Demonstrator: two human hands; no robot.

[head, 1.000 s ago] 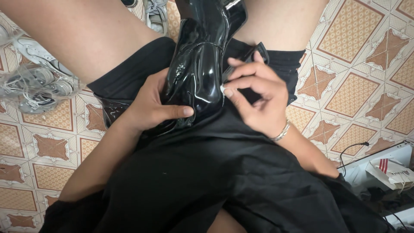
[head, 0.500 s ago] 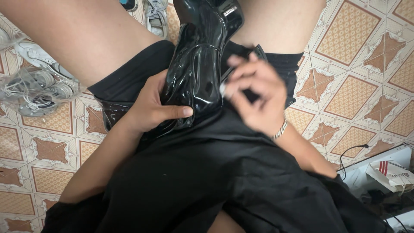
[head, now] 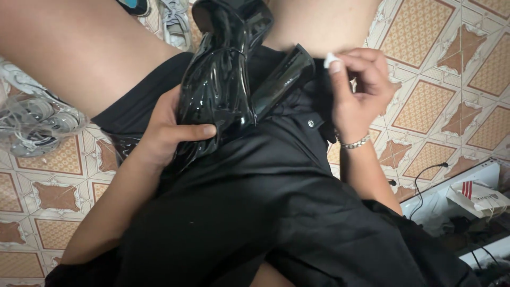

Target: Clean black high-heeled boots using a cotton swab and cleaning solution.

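A glossy black patent boot (head: 220, 79) lies across my lap, between my bare thighs. My left hand (head: 170, 127) grips its shaft from the left, thumb pressed on the shiny front. My right hand (head: 358, 90) is off the boot, raised to the right near my right thigh, fingers pinched on a small white wad (head: 331, 60). A silver bracelet (head: 353, 142) circles that wrist. The boot's open flap (head: 281, 79) sticks out toward my right hand. Black clothing (head: 265, 212) covers my lap below.
Patterned orange and white floor tiles (head: 441, 69) lie all around. Grey sneakers in clear plastic (head: 37, 125) sit at the left, more shoes (head: 170, 21) at the top. A white box with a paper bag (head: 475, 196) and black cables (head: 425, 180) sit at the lower right.
My right hand has lifted off the boot's side and moved up and right with the white wad. The view shifted slightly; the left hand keeps its hold.
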